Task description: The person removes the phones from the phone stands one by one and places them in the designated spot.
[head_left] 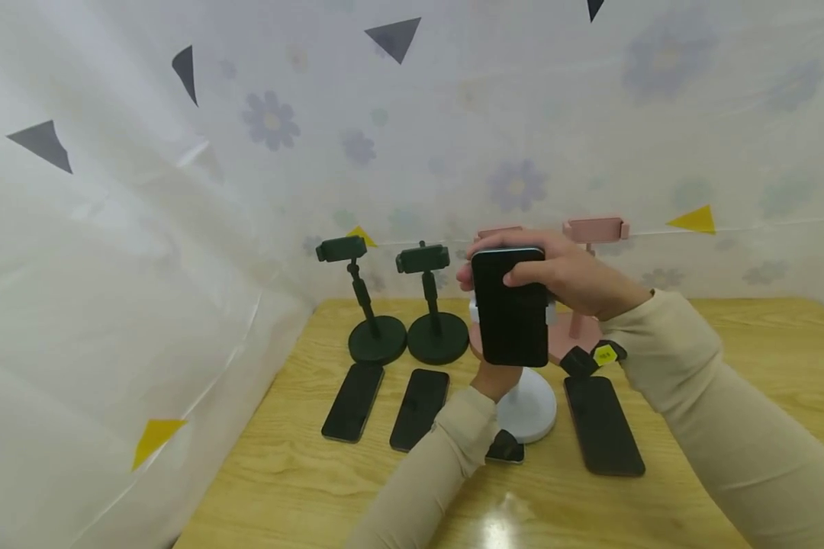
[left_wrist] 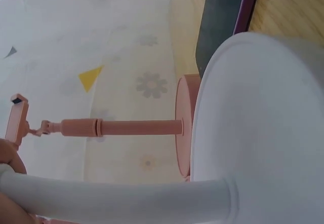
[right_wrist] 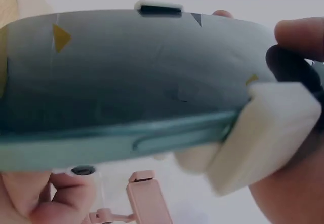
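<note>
A phone with a dark screen (head_left: pixel 508 328) stands upright in the white clamp (right_wrist: pixel 268 138) of a phone stand, whose round white base (head_left: pixel 532 408) rests on the table. My right hand (head_left: pixel 573 271) holds the phone near its top, with the thumb over the screen. A pale green-blue edge (right_wrist: pixel 101 145) of the phone shows in the right wrist view. Behind and below the phone, my left hand (head_left: pixel 497 379) grips the stand; in the left wrist view its fingers (left_wrist: pixel 11 158) curl round the upper white pole (left_wrist: pixel 126 198). The phone hides most of the left hand in the head view.
Two dark green phone stands (head_left: pixel 438 339) are at the back left, and pink phone stands (head_left: pixel 596 229) are behind my hands. On the wooden table (head_left: pixel 281 473) lie phones (head_left: pixel 353 402), including one (head_left: pixel 604 427) at right and one (head_left: pixel 515 451) partly hidden by my left wrist.
</note>
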Motion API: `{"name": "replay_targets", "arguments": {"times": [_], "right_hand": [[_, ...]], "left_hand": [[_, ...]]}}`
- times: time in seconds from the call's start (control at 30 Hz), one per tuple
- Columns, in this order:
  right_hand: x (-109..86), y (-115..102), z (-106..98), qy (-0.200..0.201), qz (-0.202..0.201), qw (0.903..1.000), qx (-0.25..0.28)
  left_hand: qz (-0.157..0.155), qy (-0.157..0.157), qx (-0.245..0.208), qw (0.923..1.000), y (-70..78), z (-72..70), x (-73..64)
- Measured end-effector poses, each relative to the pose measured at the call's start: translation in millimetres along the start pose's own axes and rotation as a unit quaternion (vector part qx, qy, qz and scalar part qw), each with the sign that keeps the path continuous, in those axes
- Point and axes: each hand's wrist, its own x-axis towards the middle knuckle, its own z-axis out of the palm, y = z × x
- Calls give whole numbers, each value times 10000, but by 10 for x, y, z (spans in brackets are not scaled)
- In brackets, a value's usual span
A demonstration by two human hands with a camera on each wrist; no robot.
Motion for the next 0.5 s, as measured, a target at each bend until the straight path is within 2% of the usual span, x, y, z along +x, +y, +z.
{"name": "replay_targets", "arguments": {"times": [0.03,0.07,0.1,0.13,0.2,0.27,0.33,0.4,0.5], "right_hand": [[3,-16,-9,-15,-26,10000,-78],[4,-31,-17,-35,-92,9999,-126],[5,-43,-24,-63,-181,9997,-121],[5,-52,-28,-100,-271,9996,-43],[4,-68,-21,-138,-339,9990,247],[0,-85,2,-87,-275,9981,541],[7,-107,29,48,-103,9960,881],[21,-133,54,261,60,9934,1113],[42,-174,72,521,180,9889,1380]], "left_hand": [[-12,-88,494,9987,-54,148,18],[-67,-200,1048,9943,-78,259,39],[-241,-335,949,9946,-79,328,77],[-231,-421,1188,9918,-65,355,105],[-306,-476,1172,9915,10,303,138],[-179,-490,1456,9880,117,177,142],[95,-528,2002,9783,226,5,112],[248,-629,2340,9699,336,-155,100],[400,-812,2596,9615,437,-289,91]]}}
